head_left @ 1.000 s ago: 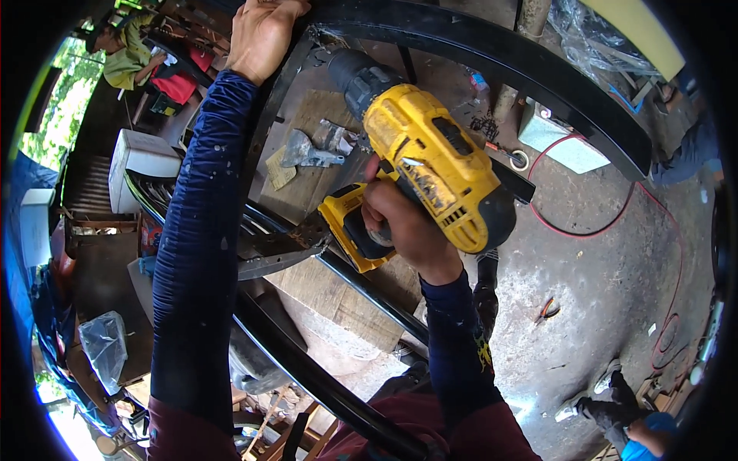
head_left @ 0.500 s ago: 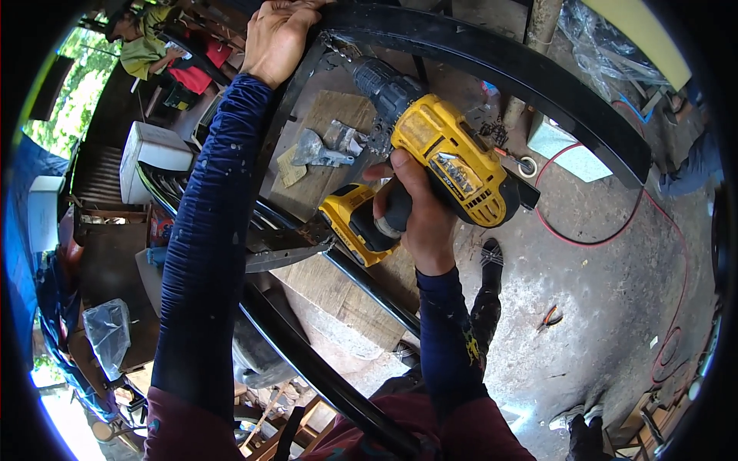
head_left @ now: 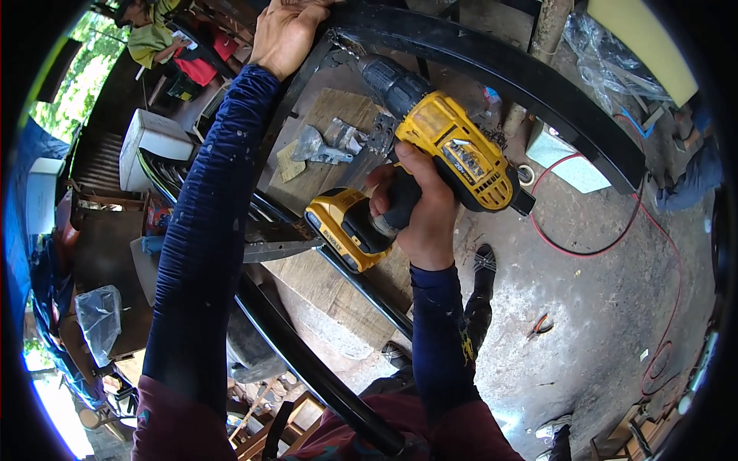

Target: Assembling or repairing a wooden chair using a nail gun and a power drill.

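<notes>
My right hand (head_left: 424, 211) is wrapped around the grip of a yellow and black cordless drill (head_left: 453, 142), the index finger near its trigger. The drill points up and left, its bit reaching the inner corner of a black metal frame (head_left: 507, 65). Whether the bit is in the metal cannot be made out. At the top of the view my left hand (head_left: 286, 37) grips the frame at that same corner, with some fingertips hidden behind it. Curved black tubes (head_left: 307, 361) of the piece run down toward my body.
Beneath the drill is a wooden board (head_left: 338, 107) with a grey scrap piece (head_left: 319, 146) on it. Pliers (head_left: 542, 324) and a red hose (head_left: 592, 252) lie on the floor. One person (head_left: 150, 46) is at upper left; another person's leg (head_left: 692, 177) shows at right.
The drill's body has shifted slightly down and its battery end left, with my right hand still on it. My left hand keeps its hold on the frame. The whole view has moved a little.
</notes>
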`<state>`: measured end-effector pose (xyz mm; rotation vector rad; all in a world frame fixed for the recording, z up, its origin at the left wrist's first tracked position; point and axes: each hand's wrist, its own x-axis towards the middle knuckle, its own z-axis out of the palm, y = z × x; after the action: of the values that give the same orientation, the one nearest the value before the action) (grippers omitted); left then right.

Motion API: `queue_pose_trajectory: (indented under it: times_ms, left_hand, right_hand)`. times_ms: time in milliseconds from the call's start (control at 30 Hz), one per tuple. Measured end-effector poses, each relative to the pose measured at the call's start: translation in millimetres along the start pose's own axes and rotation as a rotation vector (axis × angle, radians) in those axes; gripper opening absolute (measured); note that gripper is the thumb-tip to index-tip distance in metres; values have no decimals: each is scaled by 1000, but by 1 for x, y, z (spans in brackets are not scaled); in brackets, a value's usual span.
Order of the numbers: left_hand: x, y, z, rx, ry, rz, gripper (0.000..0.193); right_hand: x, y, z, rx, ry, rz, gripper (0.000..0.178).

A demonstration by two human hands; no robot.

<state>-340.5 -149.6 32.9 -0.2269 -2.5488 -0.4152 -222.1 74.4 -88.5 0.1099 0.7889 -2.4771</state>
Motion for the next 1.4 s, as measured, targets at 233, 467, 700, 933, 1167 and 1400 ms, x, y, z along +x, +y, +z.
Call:
queue_pose_trajectory:
  times_ms: [233,467,700,933,1167,1400]
  left_hand:
    - [1,-9,-1,-5,-22,36,33]
    - [3,-7,-2,32,-53,149,34]
    - [1,14,-9,102,-71,-137,39]
    - [-2,20,-4,133,-75,-92,40]
    - [12,-32,-2,320,0,380,20]
    - [9,-17,2,271,8,342,23]
  right_hand:
    - [-9,8,6,-472,-186,-278,15]
    - [-7,19,-10,-869,-195,-530,26]
    - [-9,24,-10,-962,-215,-525,30]
    - [-8,21,-7,-808,-200,-412,19]
    - [-2,9,-6,-644,-220,-191,17]
    - [-1,-7,-4,-302,-277,-80,13]
